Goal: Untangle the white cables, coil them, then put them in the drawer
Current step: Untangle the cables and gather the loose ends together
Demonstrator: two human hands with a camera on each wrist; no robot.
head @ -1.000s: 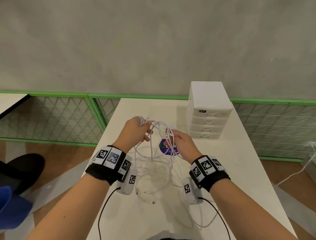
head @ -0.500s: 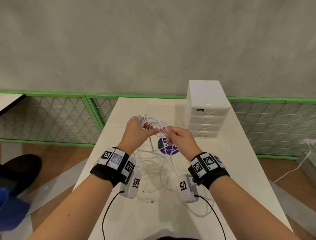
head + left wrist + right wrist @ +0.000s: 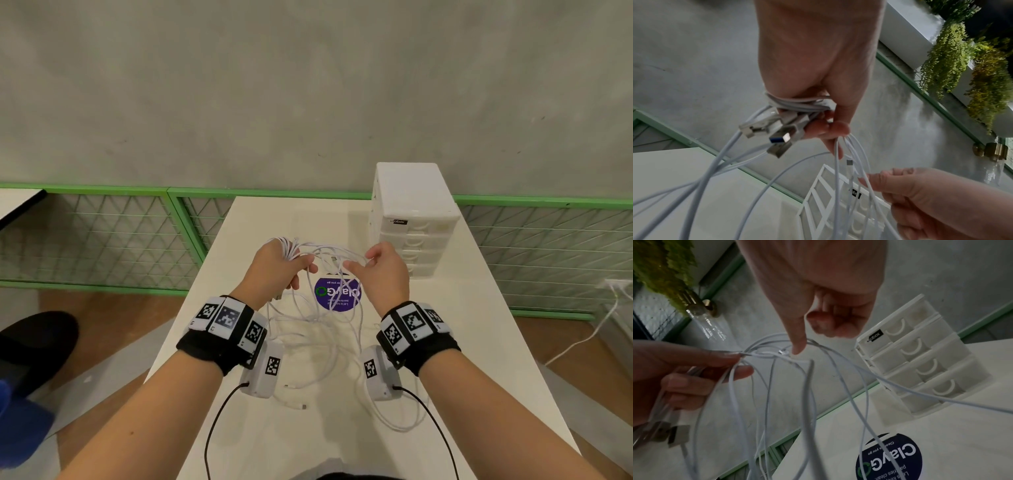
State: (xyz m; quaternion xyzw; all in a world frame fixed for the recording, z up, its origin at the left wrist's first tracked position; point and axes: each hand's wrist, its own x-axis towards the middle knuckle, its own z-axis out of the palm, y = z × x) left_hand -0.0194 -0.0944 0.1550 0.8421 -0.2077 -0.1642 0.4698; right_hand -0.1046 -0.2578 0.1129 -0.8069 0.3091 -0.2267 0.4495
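The white cables (image 3: pixel 318 329) hang in a tangle from my two raised hands down to the white table (image 3: pixel 479 342). My left hand (image 3: pixel 279 270) grips a bunched coil of them (image 3: pixel 795 104), and several USB plugs (image 3: pixel 777 134) stick out below its fingers. My right hand (image 3: pixel 382 272) is a little to the right. Its fingers are curled into the palm and its thumb (image 3: pixel 797 347) hooks loose strands (image 3: pixel 807 386) that stretch across from the left hand. The white drawer unit (image 3: pixel 414 219) stands shut at the far right of the table.
A round purple sticker (image 3: pixel 337 294) lies on the table under the hands. Loose cable ends trail toward the near edge (image 3: pixel 298 406). A green mesh fence (image 3: pixel 102 233) and a grey wall run behind the table. Another white cable (image 3: pixel 582 339) lies on the floor at the right.
My right hand has moved right, away from the left hand, drawing strands out between them. The left hand has stayed in place with its bundle.
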